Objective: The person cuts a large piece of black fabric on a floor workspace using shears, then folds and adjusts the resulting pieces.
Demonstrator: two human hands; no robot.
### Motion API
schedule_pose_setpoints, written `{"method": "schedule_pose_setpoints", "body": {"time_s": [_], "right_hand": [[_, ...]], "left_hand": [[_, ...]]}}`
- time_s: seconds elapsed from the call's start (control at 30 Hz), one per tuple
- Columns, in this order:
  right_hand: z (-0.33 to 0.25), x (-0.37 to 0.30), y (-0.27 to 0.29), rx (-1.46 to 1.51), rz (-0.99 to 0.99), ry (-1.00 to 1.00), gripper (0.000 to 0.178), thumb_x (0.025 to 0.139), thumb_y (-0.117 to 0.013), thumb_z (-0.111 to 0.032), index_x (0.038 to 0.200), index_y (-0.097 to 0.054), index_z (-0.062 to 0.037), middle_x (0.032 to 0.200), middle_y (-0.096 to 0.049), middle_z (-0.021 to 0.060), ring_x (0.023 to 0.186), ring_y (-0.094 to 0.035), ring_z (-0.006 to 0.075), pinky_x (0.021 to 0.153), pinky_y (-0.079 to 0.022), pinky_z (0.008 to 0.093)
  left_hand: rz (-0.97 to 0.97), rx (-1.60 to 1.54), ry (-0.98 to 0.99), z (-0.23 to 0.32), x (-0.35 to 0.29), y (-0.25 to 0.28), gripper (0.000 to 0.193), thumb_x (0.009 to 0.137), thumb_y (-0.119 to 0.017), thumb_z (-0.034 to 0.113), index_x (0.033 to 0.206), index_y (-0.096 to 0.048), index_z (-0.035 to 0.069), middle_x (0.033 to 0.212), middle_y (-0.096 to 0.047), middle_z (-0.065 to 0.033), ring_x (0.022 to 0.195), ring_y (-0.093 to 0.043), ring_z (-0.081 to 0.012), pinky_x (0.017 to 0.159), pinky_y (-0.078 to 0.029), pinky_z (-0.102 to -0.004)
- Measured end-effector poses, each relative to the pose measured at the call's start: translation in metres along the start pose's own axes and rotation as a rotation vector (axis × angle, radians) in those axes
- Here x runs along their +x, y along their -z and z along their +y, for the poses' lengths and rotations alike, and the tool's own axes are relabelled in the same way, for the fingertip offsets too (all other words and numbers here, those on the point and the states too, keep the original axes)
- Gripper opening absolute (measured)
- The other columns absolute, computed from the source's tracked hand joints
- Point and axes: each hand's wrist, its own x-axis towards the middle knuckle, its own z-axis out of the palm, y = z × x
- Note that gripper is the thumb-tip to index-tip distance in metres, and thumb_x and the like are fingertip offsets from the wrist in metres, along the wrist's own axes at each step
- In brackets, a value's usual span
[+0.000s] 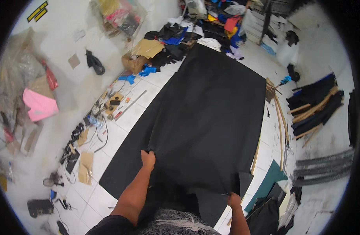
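A large black sheet [211,105], seemingly fabric, stretches in front of me across the floor. Its upper layer lies over another black layer [125,168] that shows along the left and near edges. My left hand [148,159] is closed on the upper layer's left edge. Farther right and nearer to me, my right hand [234,200] grips the near right edge, beside a small black flap [245,182]. Between my hands the upper layer sags and creases. Parts of the fingers on both hands are hidden.
Along the left wall lie a metal ruler [136,100], a plastic bottle [94,121], cardboard [86,168] and cables. Piled cloth [211,23] fills the far end. Wooden strips [280,121], scissors [268,112] and a green sheet [266,184] lie on the right.
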Motion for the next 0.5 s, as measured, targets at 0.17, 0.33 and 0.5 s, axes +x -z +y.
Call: {"method": "schedule_pose_setpoints", "body": {"time_s": [0.17, 0.33, 0.5], "right_hand": [[-0.061, -0.088, -0.035, 0.08, 0.129, -0.056, 0.025, 0.081, -0.059, -0.021, 0.096, -0.07, -0.0042, 0.087, -0.07, 0.0242, 0.083, -0.068, 0.0442, 0.076, -0.055, 0.0548], [-0.126, -0.167, -0.075, 0.023, 0.171, -0.067, 0.025, 0.08, -0.058, -0.019, 0.096, -0.068, -0.0016, 0.08, -0.069, 0.0242, 0.076, -0.068, 0.0431, 0.074, -0.055, 0.0539], [-0.145, -0.256, -0.087, 0.108, 0.089, -0.26, 0.023, 0.082, -0.058, -0.018, 0.097, -0.069, -0.005, 0.089, -0.071, 0.0231, 0.086, -0.069, 0.0426, 0.081, -0.055, 0.0528]], "left_hand": [[-0.141, 0.037, 0.041, -0.045, -0.004, 0.079, 0.048, 0.089, -0.052, 0.012, 0.128, -0.042, -0.015, 0.129, -0.051, -0.0345, 0.123, -0.051, -0.0446, 0.105, -0.039, -0.0431], [-0.123, 0.086, -0.08, -0.117, 0.004, 0.168, 0.041, 0.088, -0.052, 0.011, 0.12, -0.044, -0.013, 0.122, -0.053, -0.0328, 0.118, -0.053, -0.0431, 0.102, -0.04, -0.0437], [-0.164, 0.116, -0.002, -0.14, -0.034, 0.235, 0.04, 0.088, -0.052, 0.012, 0.118, -0.044, -0.013, 0.121, -0.052, -0.0322, 0.118, -0.053, -0.0423, 0.103, -0.038, -0.0438]]}}
